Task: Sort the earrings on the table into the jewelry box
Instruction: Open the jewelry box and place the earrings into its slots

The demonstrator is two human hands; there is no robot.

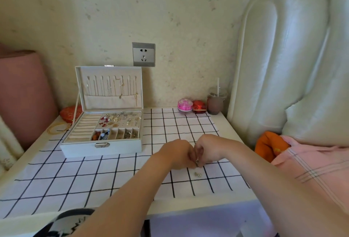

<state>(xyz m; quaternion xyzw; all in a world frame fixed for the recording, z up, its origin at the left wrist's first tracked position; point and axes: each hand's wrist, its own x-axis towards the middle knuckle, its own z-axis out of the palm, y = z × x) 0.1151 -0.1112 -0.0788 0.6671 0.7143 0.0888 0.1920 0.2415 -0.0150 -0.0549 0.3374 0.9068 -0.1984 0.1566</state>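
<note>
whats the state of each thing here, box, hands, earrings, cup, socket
jewelry box, open, lid standing upright
left hand, fingers curled, pinching the held earring
right hand, fingers curled, pinching the same earring
held earring, between the fingers of both hands
loose earrings, lying on the cloth, untouched
drink cup, upright, lid on, straw in
wall socket, nothing plugged in

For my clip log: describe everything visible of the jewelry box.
The jewelry box is a pale rectangular case, open, on the checked cloth, rear left. Its upright lid holds hanging chains. Inside are ring rolls at left, a panel crowded with earrings, and a front row of compartments. A metal clasp sits on the front wall. Neither the left hand nor the right hand touches it.
</note>
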